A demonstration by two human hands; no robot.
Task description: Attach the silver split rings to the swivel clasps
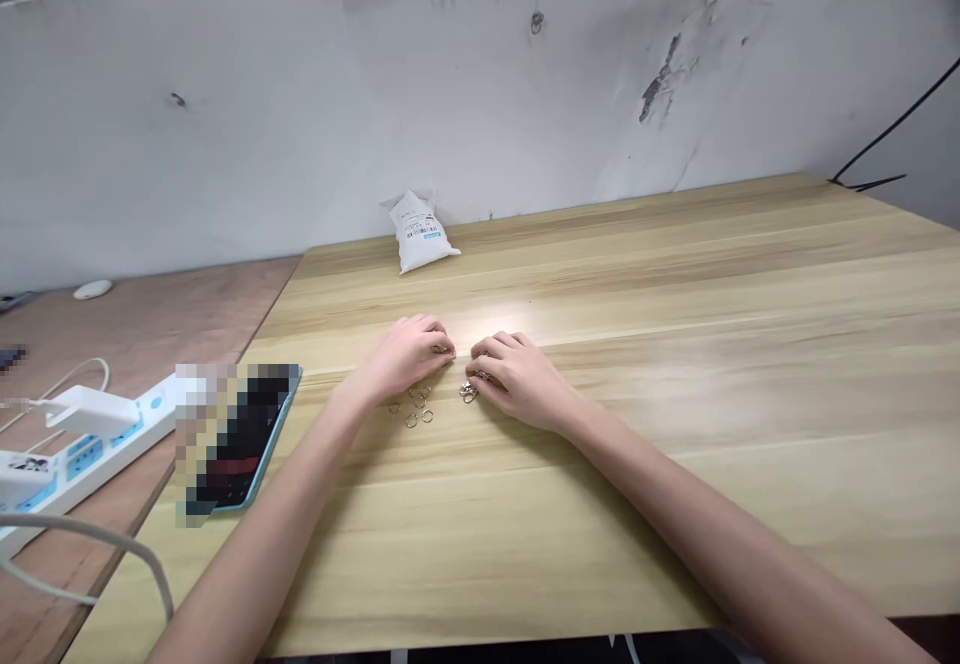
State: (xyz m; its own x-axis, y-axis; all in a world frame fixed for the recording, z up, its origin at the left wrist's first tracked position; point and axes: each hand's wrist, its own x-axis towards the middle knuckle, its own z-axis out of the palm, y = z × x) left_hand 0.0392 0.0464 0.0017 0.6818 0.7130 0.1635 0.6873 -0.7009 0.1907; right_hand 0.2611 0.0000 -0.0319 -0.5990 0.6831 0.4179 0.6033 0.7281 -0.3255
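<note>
My left hand [409,352] rests on the wood-grain table, its fingers curled and closed. Small shiny metal pieces that look like rings show between its thumb and fingertips. Just below that hand lie several loose metal rings [412,420]. To the right, across a narrow gap, my right hand [517,379] is bent over a small pile of silver metal clasps [469,394]. Its fingers and thumb close round some of them, and part of the pile is hidden under the palm. The exact shape of the clasps is too small to make out.
A white printed packet [424,234] stands at the back by the wall. Left of my forearm lies a phone [251,434] with a light-blue edge, partly blurred. Beyond it, a white power strip [154,414] with chargers and cables sits on a lower brown surface [202,309].
</note>
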